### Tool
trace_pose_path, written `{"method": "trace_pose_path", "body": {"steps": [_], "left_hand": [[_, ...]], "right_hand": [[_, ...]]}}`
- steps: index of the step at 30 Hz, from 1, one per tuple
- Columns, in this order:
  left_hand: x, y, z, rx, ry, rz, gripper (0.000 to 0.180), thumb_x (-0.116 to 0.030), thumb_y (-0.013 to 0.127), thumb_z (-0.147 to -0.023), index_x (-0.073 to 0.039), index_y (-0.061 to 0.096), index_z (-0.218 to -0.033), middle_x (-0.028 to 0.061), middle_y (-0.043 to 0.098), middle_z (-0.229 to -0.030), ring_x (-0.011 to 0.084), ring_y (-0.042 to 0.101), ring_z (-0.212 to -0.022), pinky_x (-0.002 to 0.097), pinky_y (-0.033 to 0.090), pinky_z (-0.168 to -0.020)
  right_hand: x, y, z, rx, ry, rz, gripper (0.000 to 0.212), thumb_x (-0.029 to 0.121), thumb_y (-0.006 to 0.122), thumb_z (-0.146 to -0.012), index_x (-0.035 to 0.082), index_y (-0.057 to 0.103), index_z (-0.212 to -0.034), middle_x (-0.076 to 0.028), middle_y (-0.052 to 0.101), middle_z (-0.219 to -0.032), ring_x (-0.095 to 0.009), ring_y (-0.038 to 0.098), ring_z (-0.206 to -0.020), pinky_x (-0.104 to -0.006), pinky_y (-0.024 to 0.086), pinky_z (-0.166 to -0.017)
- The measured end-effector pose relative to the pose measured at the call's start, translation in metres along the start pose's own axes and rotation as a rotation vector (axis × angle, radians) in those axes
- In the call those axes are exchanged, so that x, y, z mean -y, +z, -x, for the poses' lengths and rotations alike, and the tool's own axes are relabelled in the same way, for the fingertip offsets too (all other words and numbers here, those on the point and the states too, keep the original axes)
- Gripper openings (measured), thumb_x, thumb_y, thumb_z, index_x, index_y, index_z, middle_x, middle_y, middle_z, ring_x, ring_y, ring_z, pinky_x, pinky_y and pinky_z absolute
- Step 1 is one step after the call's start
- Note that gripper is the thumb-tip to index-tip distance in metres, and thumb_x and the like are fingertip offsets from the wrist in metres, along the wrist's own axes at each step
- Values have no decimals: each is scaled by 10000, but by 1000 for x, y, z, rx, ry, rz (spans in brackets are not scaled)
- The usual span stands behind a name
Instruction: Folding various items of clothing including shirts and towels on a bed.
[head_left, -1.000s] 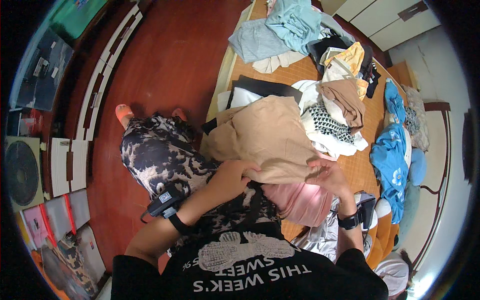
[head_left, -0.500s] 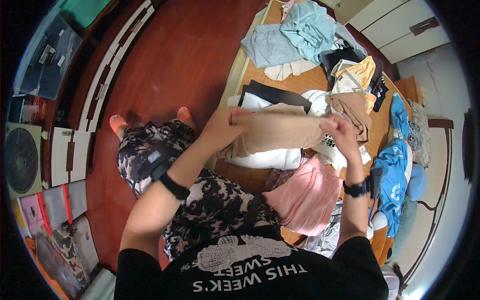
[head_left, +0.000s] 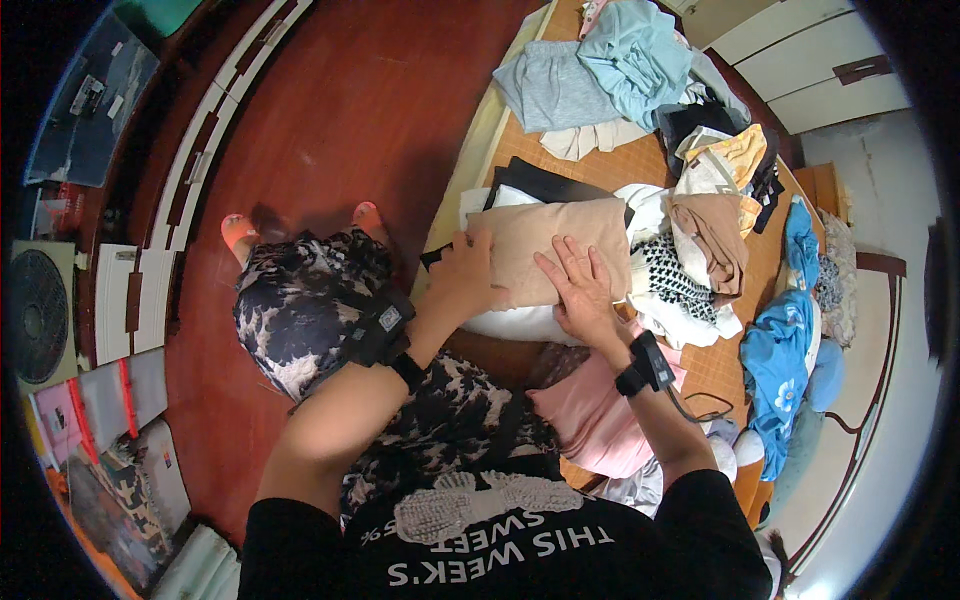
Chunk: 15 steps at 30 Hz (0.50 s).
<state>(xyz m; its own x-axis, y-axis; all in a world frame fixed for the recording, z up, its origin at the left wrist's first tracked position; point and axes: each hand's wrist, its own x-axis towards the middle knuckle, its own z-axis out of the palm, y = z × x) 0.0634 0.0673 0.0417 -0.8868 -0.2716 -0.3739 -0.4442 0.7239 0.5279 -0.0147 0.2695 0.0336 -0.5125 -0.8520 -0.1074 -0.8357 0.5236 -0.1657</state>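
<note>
A beige garment (head_left: pixel 530 235), folded into a flat rectangle, lies on a stack of folded clothes. My left hand (head_left: pixel 462 278) rests at its left edge, thumb and fingers apart. On its near right part my right hand (head_left: pixel 582 290) lies flat with spread fingers. Under the beige garment show a folded black cloth (head_left: pixel 560 180) and a white folded garment (head_left: pixel 520 325). Close to my right forearm is a pink garment (head_left: pixel 600 415).
Right of the stack lie a brown garment (head_left: pixel 715 240) and a black-and-white patterned cloth (head_left: pixel 670 275). Farther off, a light blue garment (head_left: pixel 635 65) and grey shorts (head_left: pixel 555 88) are heaped. A blue flowered garment (head_left: pixel 785 350) sits at the bed's right side.
The beige garment, held up between both hands before, now lies flat on the stack. My right hand has moved left and opened onto it.
</note>
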Motion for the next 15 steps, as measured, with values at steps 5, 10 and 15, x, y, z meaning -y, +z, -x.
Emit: {"method": "trace_pose_path", "body": {"steps": [5,10,15], "left_hand": [[16,9,-20,88,-35,145,676,-205,757,-572,-116,404,-1142,223,464,-1113,414,545,-988,449,464,-849],[12,-2,-25,-122,48,-16,595,-197,747,-604,-99,445,-1107,195,488,-1078,371,524,-1019,438,430,-887],[-8,11,3,-277,664,19,395,-182,677,-685,-83,514,-1031,116,510,-1001,297,491,-990,426,384,-891]], "right_hand": [[-13,30,-5,-60,7,84,743,-37,557,-670,181,388,-1360,-148,316,-1428,-291,286,-1336,-492,218,-1072],[-33,33,-6,-155,-1,26,648,-71,494,-697,155,464,-1304,-137,423,-1362,-268,376,-1287,-436,311,-1040],[-30,0,-15,-19,50,-209,488,-55,505,-701,113,586,-1152,-123,559,-1219,-280,501,-1172,-371,417,-955]]}}
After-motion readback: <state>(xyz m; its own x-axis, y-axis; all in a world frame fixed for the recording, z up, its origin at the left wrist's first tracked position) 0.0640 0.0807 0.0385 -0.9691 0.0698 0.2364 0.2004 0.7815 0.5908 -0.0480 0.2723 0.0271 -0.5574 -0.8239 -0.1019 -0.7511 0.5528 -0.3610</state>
